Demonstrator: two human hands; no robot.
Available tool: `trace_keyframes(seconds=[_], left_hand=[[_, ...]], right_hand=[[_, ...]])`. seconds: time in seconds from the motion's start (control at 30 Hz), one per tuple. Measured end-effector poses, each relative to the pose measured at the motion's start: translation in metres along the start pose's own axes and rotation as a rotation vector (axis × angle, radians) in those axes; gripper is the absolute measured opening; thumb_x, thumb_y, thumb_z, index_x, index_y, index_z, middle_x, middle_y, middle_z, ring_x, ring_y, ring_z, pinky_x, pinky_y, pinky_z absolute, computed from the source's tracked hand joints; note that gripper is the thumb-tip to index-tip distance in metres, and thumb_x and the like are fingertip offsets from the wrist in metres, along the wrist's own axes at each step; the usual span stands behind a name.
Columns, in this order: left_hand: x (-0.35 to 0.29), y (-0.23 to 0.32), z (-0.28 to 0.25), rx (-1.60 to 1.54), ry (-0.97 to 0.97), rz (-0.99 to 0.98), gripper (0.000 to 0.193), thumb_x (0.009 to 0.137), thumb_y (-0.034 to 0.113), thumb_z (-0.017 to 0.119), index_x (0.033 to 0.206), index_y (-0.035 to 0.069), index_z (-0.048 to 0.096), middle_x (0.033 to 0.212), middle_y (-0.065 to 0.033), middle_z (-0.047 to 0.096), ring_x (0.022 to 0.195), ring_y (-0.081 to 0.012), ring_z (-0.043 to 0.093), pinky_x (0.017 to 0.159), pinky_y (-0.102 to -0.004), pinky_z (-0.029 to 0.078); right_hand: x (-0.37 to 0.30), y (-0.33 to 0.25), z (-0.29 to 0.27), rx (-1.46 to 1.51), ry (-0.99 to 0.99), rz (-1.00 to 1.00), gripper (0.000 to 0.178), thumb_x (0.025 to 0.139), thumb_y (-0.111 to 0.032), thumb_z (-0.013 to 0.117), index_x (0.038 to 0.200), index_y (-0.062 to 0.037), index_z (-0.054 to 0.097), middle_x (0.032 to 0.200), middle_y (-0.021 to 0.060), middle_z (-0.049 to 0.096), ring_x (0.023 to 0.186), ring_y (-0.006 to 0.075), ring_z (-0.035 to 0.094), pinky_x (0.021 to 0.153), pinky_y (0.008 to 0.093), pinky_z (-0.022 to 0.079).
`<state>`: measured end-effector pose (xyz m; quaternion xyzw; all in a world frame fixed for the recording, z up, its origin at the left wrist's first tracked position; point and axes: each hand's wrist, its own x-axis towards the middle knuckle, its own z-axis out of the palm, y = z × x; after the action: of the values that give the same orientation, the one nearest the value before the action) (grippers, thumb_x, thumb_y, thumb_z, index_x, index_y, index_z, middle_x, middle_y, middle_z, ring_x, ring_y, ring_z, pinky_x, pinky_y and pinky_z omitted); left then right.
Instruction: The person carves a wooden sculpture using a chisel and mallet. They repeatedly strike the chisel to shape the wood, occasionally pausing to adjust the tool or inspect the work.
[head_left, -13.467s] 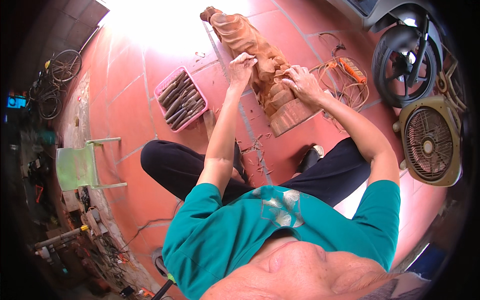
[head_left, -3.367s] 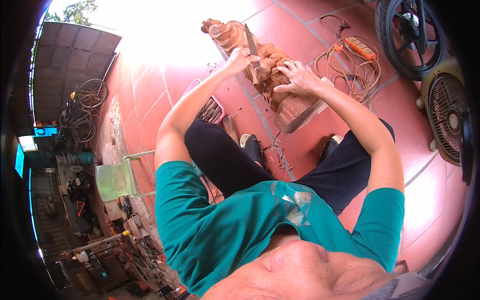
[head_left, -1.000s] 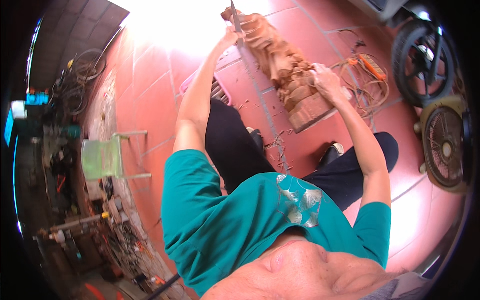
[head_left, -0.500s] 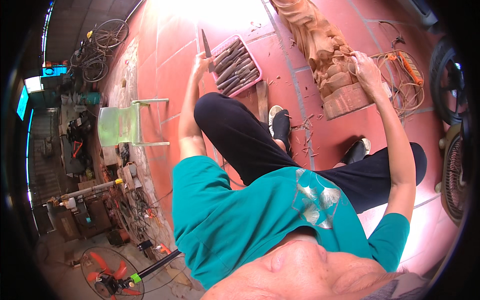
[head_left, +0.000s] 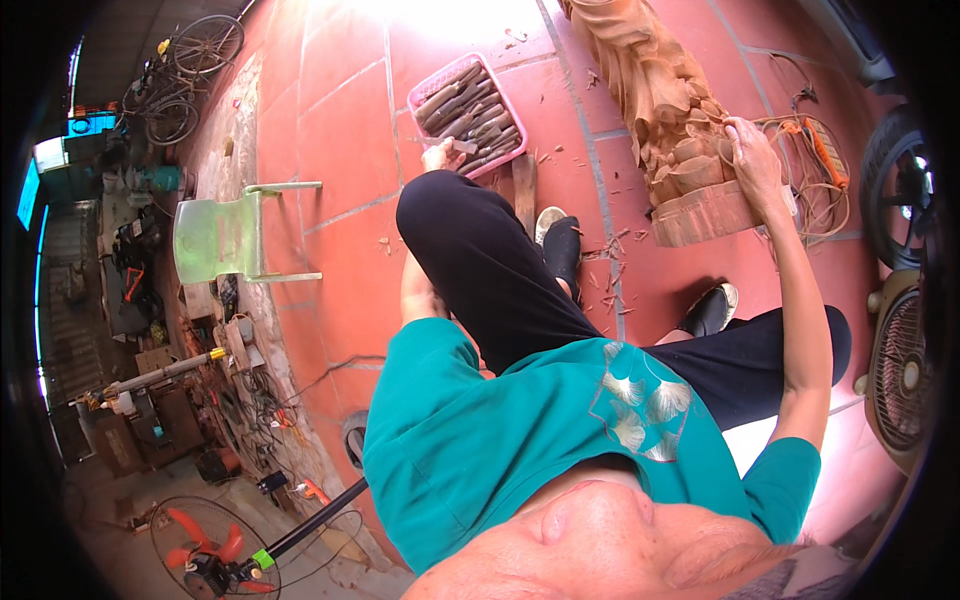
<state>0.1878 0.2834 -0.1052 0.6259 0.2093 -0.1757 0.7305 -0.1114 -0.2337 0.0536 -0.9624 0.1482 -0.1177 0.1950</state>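
My left hand (head_left: 440,156) is closed at the lower left edge of a pink plastic basket (head_left: 414,98). A short pale end (head_left: 465,146) juts from its fingers toward the basket; what it belongs to is unclear. Inside the basket lie several brown-handled carving tools (head_left: 470,110). On the right, my right hand (head_left: 757,165) rests against the lower part of a carved wooden statue (head_left: 690,150), its fingers bent over the edge just above the base. The statue lies on the floor, its flat base toward me. My left forearm is partly hidden behind my raised knee.
A wooden bar (head_left: 524,195) lies by my left shoe, with wood shavings (head_left: 610,250) scattered around. Right of the statue are a coiled cord and an orange-handled tool (head_left: 826,155). A green chair (head_left: 220,228) stands left; fans (head_left: 210,555) and a wheel (head_left: 895,175) stand farther out.
My left hand has come down and right, from beside the basket to its lower edge. The long dark tapered tool it held upright no longer shows that way. My right hand stays on the statue.
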Motion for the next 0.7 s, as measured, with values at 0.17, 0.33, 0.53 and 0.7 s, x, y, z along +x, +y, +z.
trace_keyframes(seconds=[0.17, 0.33, 0.53, 0.7], left_hand=[[0.017, 0.002, -0.002, -0.155, -0.013, 0.007, 0.022, 0.093, 0.008, 0.067, 0.113, -0.001, 0.064, 0.1, -0.0122, 0.07, 0.08, -0.0219, 0.069, 0.068, -0.033, 0.059], [0.015, 0.001, 0.014, -0.114, 0.072, 0.193, 0.022, 0.091, 0.006, 0.069, 0.111, -0.003, 0.065, 0.093, -0.0117, 0.071, 0.077, -0.0219, 0.07, 0.066, -0.0316, 0.059], [0.012, -0.024, -0.014, 0.462, 0.039, 0.293, 0.029, 0.09, 0.011, 0.071, 0.116, -0.001, 0.065, 0.111, -0.015, 0.068, 0.088, -0.0246, 0.07, 0.071, -0.036, 0.057], [-0.014, -0.03, 0.0, 1.074, 0.101, 0.691, 0.03, 0.089, 0.013, 0.072, 0.115, 0.0, 0.065, 0.111, -0.0147, 0.068, 0.092, -0.0269, 0.068, 0.075, -0.0393, 0.055]], right_hand=[[0.001, 0.002, 0.003, 0.022, -0.004, -0.019, 0.032, 0.105, -0.029, 0.042, 0.121, -0.0083, 0.059, 0.123, 0.0118, 0.063, 0.115, 0.0327, 0.059, 0.096, 0.0436, 0.047], [-0.002, 0.0, -0.002, -0.011, -0.007, -0.023, 0.032, 0.105, -0.028, 0.041, 0.122, -0.0081, 0.06, 0.121, 0.0114, 0.064, 0.114, 0.0319, 0.058, 0.096, 0.043, 0.047], [0.002, -0.006, -0.001, 0.004, -0.019, -0.032, 0.029, 0.105, -0.022, 0.042, 0.121, -0.0061, 0.06, 0.121, 0.0127, 0.064, 0.115, 0.0313, 0.059, 0.098, 0.0411, 0.045], [-0.002, 0.002, -0.004, -0.022, -0.008, -0.033, 0.03, 0.105, -0.026, 0.042, 0.12, -0.0072, 0.06, 0.12, 0.0122, 0.063, 0.114, 0.0315, 0.059, 0.097, 0.0416, 0.046]])
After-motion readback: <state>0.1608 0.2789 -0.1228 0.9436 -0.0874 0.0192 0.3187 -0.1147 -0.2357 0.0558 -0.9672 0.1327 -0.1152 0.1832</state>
